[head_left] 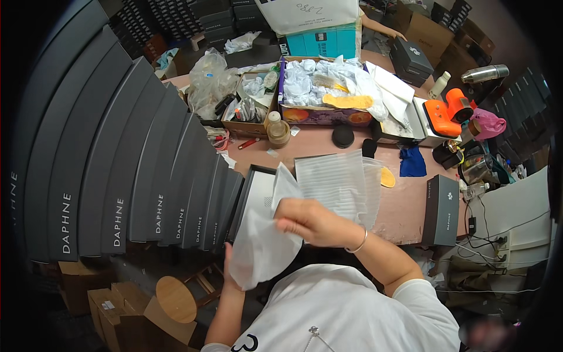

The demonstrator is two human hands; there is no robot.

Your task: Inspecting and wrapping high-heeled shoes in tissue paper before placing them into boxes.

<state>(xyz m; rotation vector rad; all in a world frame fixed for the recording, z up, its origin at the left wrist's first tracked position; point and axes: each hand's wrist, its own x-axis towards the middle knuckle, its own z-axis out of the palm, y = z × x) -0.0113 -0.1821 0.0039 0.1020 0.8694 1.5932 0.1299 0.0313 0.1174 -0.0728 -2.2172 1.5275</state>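
Note:
My right hand pinches the upper part of a thin white sheet, which looks like tissue paper or a soft bag. The sheet hangs down to the left, over the near part of an open dark shoebox with a white inside. At the sheet's lower left edge is my left hand, its thumb pointing up beside the box. The white sheet hides its other fingers. Just beyond my right hand lie ribbed translucent foam sheets on the pink table.
Stacked dark grey shoeboxes form a wall on the left. At the back stand a carton of crumpled paper, a box of small items and an orange device. A closed shoebox stands right. Another person's arm shows far back.

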